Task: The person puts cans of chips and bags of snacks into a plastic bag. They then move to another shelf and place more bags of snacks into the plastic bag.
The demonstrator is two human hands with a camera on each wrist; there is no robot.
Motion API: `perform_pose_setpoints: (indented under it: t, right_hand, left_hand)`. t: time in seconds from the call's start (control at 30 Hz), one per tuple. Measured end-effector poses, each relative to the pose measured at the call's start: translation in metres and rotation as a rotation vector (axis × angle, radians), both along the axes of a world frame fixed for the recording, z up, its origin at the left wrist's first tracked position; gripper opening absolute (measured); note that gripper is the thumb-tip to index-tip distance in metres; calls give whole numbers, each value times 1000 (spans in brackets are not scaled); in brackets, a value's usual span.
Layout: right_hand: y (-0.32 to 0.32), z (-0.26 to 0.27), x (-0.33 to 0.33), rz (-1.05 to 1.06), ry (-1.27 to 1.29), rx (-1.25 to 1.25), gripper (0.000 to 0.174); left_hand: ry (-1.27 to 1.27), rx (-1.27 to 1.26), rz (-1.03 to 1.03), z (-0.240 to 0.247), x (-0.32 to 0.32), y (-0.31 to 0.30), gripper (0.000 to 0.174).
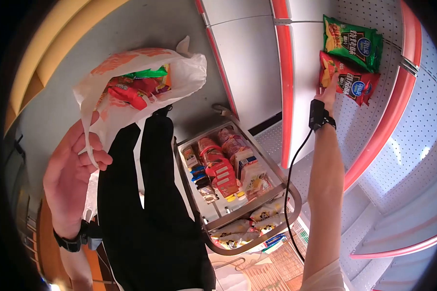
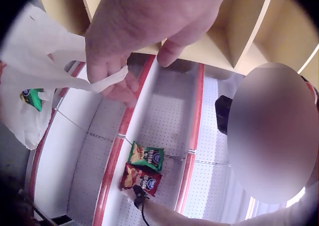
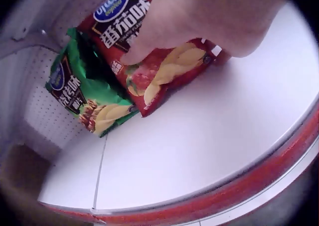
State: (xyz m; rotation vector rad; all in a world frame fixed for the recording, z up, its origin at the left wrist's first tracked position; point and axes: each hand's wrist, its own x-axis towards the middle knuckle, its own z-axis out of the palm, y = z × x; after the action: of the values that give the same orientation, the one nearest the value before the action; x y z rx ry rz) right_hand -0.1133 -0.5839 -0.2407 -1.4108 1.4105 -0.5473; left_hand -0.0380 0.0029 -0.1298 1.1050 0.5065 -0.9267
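Note:
My left hand (image 1: 74, 167) holds a white plastic bag (image 1: 182, 72) by its handle, fingers curled round the strap. Red and green packets (image 1: 131, 94) show inside the bag's mouth. On the shelf, my right hand (image 1: 328, 96) grips a red bag of chips (image 1: 356, 83). In the right wrist view its thumb lies across the front of the red bag (image 3: 162, 79), and the other fingers are hidden behind. Right beside it stands a green bag of chips (image 3: 82, 89), overlapped by the red one.
Below, between the arms, is a metal cart (image 1: 276, 182) with red packs and boxes in its upper basket and more packets underneath. White shelves with red edges (image 1: 289, 72) rise at the right. Wooden cubbies (image 2: 219, 42) stand opposite. A black cable (image 1: 289, 194) hangs from the right wrist.

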Motion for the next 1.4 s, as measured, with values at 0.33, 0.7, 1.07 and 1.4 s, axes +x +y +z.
perform_pose_setpoints:
  t: [0.33,0.7,1.07,1.4]
  right_hand:
    - [6,20,-1,101,-140,-113,52]
    - [181,65,-80,643,90,-98,54]
    - [334,-50,-21,1491,205,-463,78]
    - [342,-42,-7,1649,226,-394,63]
  left_hand:
    - [42,31,42,-5,5,-7,66]
    - [58,-154,5,6,2,-14,69]
    - [77,-223,-65,23,-2,-36,65]
    - [127,-256,-26,32,-6,-61,68]
